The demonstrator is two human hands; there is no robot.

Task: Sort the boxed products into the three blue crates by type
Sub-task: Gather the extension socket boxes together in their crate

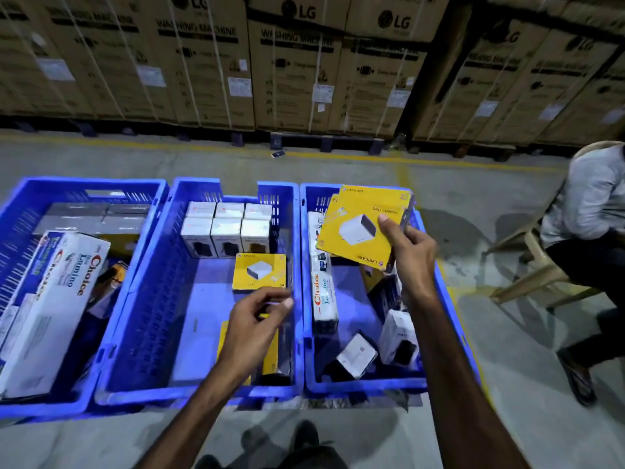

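A: How many are counted?
B: Three blue crates (pixel 233 390); six white boxes (pixel 226 228) beyond the left hand (pixel 257 319), fingers loosely curled, nothing seen held.
A: And the yellow box (pixel 358 225)?
B: Clamped in the right hand (pixel 411 247) above the right crate; bare floor is left beside the left hand.

- Three blue crates side by side on floor: left crate (pixel 20 211), middle crate (pixel 145 299), right crate (pixel 449 299).
- Left: long white "Choice" cartons (pixel 57 299), tilted.
- Middle: six white boxes (pixel 226 228) upright at far end; yellow box (pixel 259 271) flat.
- Right: white boxes (pixel 399 336) jumbled; yellow boxes (pixel 358 225) held above.
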